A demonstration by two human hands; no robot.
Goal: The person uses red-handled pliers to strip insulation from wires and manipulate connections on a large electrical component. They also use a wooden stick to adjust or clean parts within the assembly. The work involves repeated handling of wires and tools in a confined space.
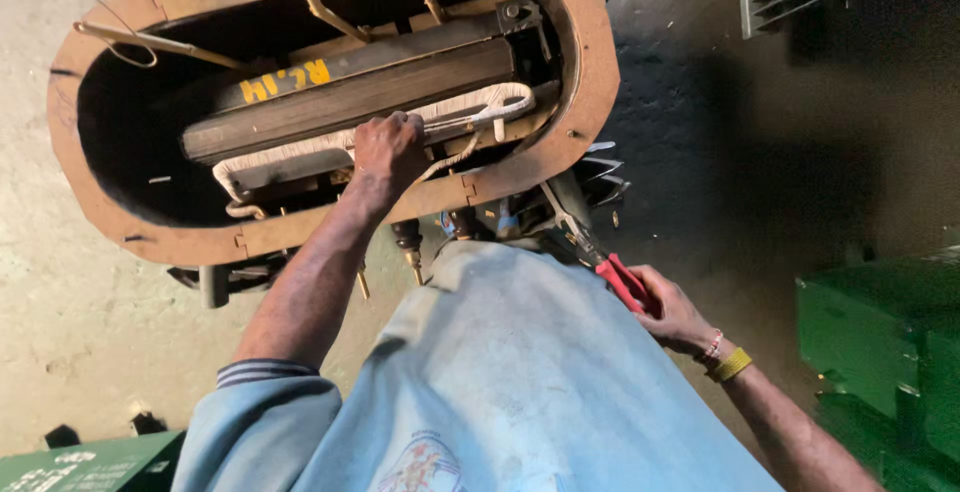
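Inside the tank, left hand on the tape

Then my left hand (388, 150) reached into the rusty oval tank (590, 72), fingers closed on the white tape (470, 110) wrapped along the dark core (350, 97). My right hand (672, 310) hung outside the rim, fingers clamped round red-handled pliers (612, 274).

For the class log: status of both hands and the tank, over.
Left hand gripping white-taped winding inside oval tank. Right hand holds red-handled pliers beside it. Nothing blocking.
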